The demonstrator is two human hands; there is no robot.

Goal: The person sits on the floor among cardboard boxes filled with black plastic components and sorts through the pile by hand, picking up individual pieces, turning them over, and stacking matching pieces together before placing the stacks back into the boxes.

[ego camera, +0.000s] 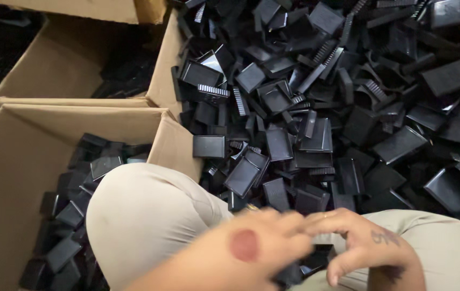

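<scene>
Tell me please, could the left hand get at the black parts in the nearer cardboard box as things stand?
Probably yes: the nearer cardboard box is open-topped beside the bent knee, though the left hand would have to pass over it.

The heap of black parts (321,108) looks like moulded plastic, smooth and semi-glossy, catching pale highlights on the flat faces; some pieces carry ribbed, toothed edges. The near box (20,161) and the far box (63,59) are brown corrugated cardboard, matt and slightly fibrous, with raw cut rims. The trousers (149,215) are beige woven cloth, matt and soft. A ring (325,215) on the right hand (359,242) glints like metal.
</scene>
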